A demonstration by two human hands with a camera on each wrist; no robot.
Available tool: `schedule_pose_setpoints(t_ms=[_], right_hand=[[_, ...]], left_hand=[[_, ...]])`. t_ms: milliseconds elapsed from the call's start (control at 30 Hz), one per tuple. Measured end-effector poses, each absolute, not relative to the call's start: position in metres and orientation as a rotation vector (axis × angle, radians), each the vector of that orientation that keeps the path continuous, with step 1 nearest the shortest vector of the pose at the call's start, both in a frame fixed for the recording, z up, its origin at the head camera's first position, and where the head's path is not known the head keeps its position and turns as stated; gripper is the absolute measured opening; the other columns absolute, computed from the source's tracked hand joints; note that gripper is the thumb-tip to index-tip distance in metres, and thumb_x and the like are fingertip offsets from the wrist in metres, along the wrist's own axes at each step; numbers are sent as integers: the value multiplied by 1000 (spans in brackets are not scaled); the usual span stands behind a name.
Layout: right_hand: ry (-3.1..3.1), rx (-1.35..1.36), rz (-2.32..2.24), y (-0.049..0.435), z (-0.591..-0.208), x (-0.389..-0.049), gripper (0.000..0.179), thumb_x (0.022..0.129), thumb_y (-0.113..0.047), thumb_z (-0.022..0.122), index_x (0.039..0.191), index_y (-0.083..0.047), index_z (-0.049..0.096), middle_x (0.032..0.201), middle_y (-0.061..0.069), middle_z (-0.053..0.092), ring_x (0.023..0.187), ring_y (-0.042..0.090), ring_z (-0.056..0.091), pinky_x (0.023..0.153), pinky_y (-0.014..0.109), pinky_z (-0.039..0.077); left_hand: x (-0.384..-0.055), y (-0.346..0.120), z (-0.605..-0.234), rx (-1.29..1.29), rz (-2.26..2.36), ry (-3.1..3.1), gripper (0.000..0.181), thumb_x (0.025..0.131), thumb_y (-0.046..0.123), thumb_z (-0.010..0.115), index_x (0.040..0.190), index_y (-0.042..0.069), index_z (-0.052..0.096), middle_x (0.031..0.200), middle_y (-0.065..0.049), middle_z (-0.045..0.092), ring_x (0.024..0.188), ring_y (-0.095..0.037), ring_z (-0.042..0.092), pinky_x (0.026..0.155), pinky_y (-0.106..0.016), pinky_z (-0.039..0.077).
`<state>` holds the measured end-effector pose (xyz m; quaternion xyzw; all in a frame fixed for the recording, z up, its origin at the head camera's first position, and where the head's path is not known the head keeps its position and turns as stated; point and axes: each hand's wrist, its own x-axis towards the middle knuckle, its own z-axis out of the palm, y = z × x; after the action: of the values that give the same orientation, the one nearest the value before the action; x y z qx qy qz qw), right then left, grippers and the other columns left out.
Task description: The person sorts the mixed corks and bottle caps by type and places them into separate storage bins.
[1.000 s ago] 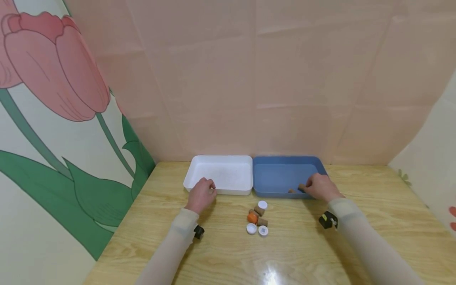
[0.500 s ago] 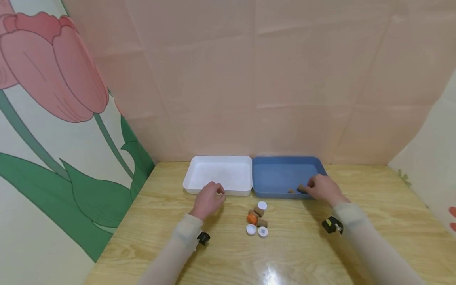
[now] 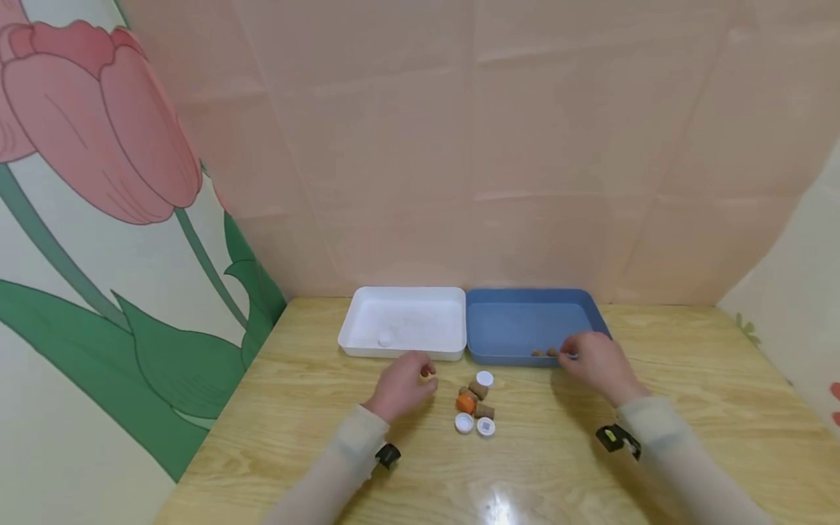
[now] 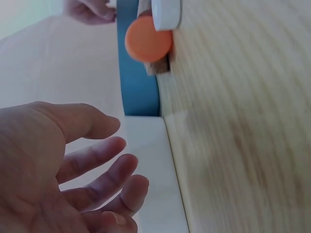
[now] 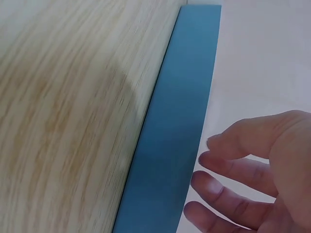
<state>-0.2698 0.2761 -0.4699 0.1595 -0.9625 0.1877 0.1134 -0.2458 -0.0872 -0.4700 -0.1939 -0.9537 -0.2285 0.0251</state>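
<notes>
Left hand [image 3: 402,386], fingers parted, has moved from the white tray [image 3: 420,315], where a white cap [image 3: 385,339] now shows at seven o'clock, to nine o'clock of the loose corks [image 3: 484,411]. Right hand [image 3: 599,364], loosely spread, has let go a brown cork [image 3: 552,352] at six o'clock in the blue tray [image 3: 518,319].

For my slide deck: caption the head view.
Left hand by white tray, right hand by blue tray, corks and caps between the hands.
</notes>
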Motion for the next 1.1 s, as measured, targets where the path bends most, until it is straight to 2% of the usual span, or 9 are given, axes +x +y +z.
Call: schedule_pose_setpoints(t_ms=[400, 900, 1100], right_hand=[[-2837, 451, 493, 269, -473, -263, 7, 83, -8, 75, 88, -3, 76, 86, 11, 73, 79, 33, 68, 71, 53, 55], [-2808, 431, 482, 266, -471, -263, 7, 82, -4, 76, 89, -1, 76, 87, 14, 73, 81, 35, 68, 71, 51, 55], [-2817, 419, 476, 266, -470, -262, 8, 82, -5, 76, 89, -1, 76, 88, 14, 73, 81, 35, 68, 70, 51, 55]], left_hand=[[-237, -72, -476, -656, -700, -3019, 16, 91, 24, 71, 104, 14, 71, 93, 1, 66, 81, -9, 56, 68, -25, 47], [-233, -60, -480, -765, -690, -2992, 21, 88, 26, 72, 105, 14, 74, 90, 1, 67, 78, -8, 57, 65, -25, 47], [-231, -60, -481, -807, -674, -2974, 19, 86, 24, 75, 103, 17, 75, 89, 2, 68, 76, -6, 56, 63, -22, 45]])
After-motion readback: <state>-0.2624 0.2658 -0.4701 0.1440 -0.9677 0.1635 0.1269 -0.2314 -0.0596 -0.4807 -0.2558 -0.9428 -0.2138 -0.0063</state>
